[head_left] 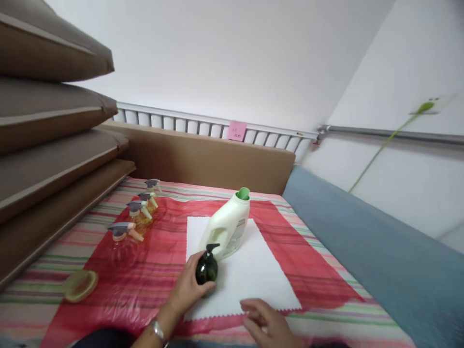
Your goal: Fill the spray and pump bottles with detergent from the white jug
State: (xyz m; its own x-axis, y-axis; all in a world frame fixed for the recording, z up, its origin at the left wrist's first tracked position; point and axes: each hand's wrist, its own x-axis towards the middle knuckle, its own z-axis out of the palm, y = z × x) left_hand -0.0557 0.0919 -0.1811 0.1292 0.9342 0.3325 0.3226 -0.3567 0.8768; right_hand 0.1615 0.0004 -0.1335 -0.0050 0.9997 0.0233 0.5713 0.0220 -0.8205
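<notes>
My left hand is wrapped round a dark green pump bottle with a black pump head, upright over the white cloth. Just behind it stands a large white detergent bottle, tilted to the right at its top, with a green spout and a see-through handle gap. Near the cloth's front edge, my right hand is held with loosely curled fingers apart and nothing visible in them. Whether the pump bottle touches the cloth is hard to tell.
Several clear spray bottles line the left side of a red plastic sheet. A yellowish round lid lies nearer me. Stacked brown cushions rise at left, a brown board at the back, and a blue padded side at right.
</notes>
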